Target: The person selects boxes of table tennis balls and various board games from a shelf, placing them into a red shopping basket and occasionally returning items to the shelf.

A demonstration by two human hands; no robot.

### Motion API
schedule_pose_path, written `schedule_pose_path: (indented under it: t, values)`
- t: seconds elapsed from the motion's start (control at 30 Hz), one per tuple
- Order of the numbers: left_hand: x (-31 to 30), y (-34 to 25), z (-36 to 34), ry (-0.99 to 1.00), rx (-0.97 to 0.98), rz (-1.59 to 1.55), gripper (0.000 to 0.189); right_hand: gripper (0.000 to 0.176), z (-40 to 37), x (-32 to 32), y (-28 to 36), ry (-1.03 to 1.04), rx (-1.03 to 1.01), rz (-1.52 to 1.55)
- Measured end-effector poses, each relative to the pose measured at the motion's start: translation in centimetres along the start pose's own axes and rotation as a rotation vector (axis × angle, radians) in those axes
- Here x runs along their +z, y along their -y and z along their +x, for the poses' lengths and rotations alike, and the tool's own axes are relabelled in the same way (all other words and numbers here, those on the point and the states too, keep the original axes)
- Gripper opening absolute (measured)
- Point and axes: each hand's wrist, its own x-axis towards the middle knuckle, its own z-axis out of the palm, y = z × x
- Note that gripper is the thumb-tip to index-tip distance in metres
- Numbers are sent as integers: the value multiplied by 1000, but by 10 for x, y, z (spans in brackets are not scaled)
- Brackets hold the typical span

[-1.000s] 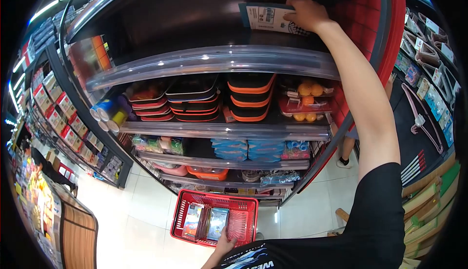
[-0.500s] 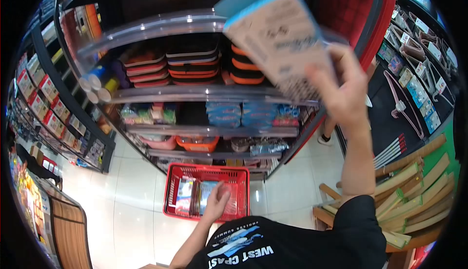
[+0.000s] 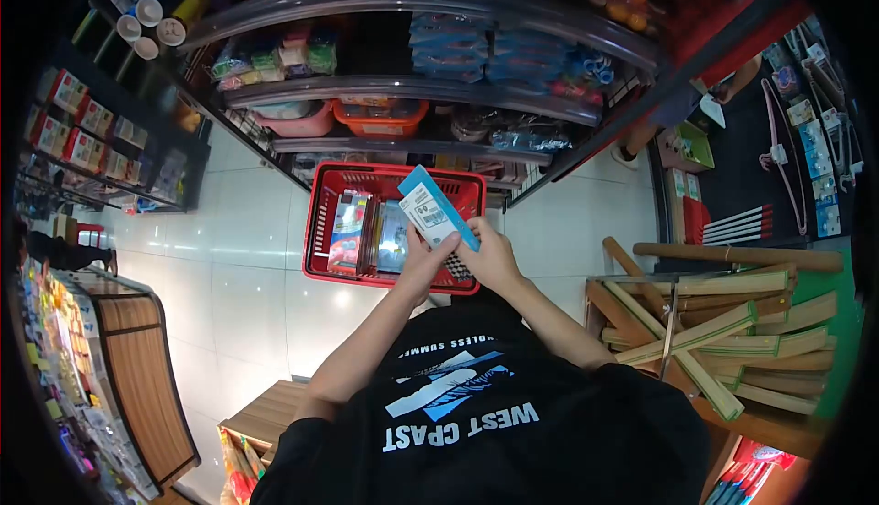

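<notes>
A white and blue printed cardboard box (image 3: pixel 426 214) is held tilted in front of my chest, over the near right part of a red shopping basket (image 3: pixel 316 271). My left hand (image 3: pixel 424 265) grips its lower left side, thumb across the printed face. On the blue side, my right hand (image 3: pixel 492 256) has its fingers closed around the lower right edge. A checkered patch shows at the box's lower end between my hands. In the basket, colourful flat packages (image 3: pixel 349 230) stand beside a blue package (image 3: pixel 393 238); their kind I cannot make out.
Ahead, shelves hold blue packets (image 3: pixel 449 47), an orange tub (image 3: pixel 380 119) and a pink tub (image 3: pixel 298 119). A bin of wooden slats (image 3: pixel 732 336) stands at right, near a pink hanger (image 3: pixel 778 152). A wooden-sided display (image 3: pixel 137 368) is at left. A person (image 3: pixel 723 93) is partly visible at upper right.
The box has come down from shelf height to above the basket in my right hand. My left hand has risen from over the basket and taken hold of it too. My view has tilted downward.
</notes>
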Motion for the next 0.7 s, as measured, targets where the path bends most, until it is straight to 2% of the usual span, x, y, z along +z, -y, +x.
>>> schedule_pose_path:
  t: [0.1, 0.23, 0.3, 0.37, 0.43, 0.47, 0.53, 0.6, 0.7]
  values:
    - [-11, 24, 15, -93, 128, 68, 111, 42, -8, 15, -22, 113, -19, -47]
    - [-21, 42, 31, -101, 80, 277, 120, 48, -10, 21, -54, 246, 64, -68]
    - [-25, 58, 42, -101, 91, 369, 119, 50, -7, 26, -71, 236, 0, -61]
    - [-30, 70, 50, -103, 104, 463, 117, 51, -2, 26, -81, 294, 33, -81]
    - [-29, 67, 56, -117, -32, 429, 119, 52, 3, 24, -87, 351, 63, -99]
    - [-28, 67, 60, -119, -39, 430, 119, 49, 4, 23, -91, 358, 74, -158]
    - [-36, 81, 72, -315, -39, 867, 120, 47, 3, 20, -101, 375, 91, -215]
    - [-46, 90, 86, -313, -37, 863, 122, 38, 4, 13, -115, 316, 96, -17]
    - [-58, 103, 109, -300, -176, 1057, 125, 30, 6, -5, -141, 255, 119, 44]
